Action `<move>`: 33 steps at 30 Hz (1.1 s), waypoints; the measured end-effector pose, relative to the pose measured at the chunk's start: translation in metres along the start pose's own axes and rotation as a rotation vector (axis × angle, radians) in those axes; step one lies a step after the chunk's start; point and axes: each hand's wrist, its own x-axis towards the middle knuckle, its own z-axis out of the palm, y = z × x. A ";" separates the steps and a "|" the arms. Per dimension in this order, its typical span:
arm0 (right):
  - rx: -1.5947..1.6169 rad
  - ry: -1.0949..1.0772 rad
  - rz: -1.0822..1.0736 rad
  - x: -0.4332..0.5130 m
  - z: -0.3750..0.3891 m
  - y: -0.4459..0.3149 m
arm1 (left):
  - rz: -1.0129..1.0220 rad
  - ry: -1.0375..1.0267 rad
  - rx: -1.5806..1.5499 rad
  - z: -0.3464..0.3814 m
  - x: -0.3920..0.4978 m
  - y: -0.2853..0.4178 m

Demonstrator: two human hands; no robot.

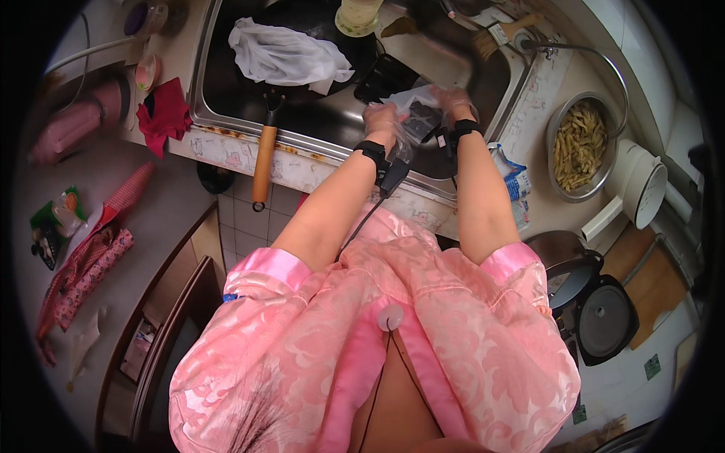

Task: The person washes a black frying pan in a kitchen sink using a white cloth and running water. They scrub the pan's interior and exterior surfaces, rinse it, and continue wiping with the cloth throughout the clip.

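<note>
My two hands reach over a stainless steel sink [334, 133], both in clear plastic gloves. Stretched between them is a thin white cloth or wipe [416, 97]. My left hand [382, 122] has its fingers curled at the cloth's left end, while my right hand [456, 103] pinches the other end. Just below the cloth is a dark flat piece [423, 122], partly covered; what it is I cannot tell. A black tray-like object [391, 76] lies behind my left hand. Further left, a crumpled wet white cloth [289, 54] rests in a dark pan with a wooden handle [264, 164].
A pale green container [358, 17] stands at the back of the sink. A wooden-handled brush [504, 35] lies at its back right corner. On the right counter are a blue-white packet [514, 178], a metal bowl [552, 150] of yellowish food pieces and a white handled pot [637, 184]. A red cloth [164, 116] hangs left.
</note>
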 end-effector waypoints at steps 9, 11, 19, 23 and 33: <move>0.764 -0.242 -0.277 -0.005 -0.008 -0.031 | -0.040 0.225 -0.251 -0.015 0.023 0.001; 0.859 -0.547 -0.208 -0.008 -0.015 -0.037 | -0.050 0.248 -0.423 -0.016 0.024 -0.003; 0.227 -0.447 -0.405 0.018 -0.006 -0.057 | -0.185 0.466 -0.386 -0.012 0.020 -0.001; 0.212 -0.218 -0.540 0.048 0.026 -0.068 | -0.349 0.625 -0.807 -0.012 0.023 0.005; 0.001 -0.088 -0.654 0.061 0.052 -0.096 | -0.368 0.581 -1.028 -0.012 0.042 -0.008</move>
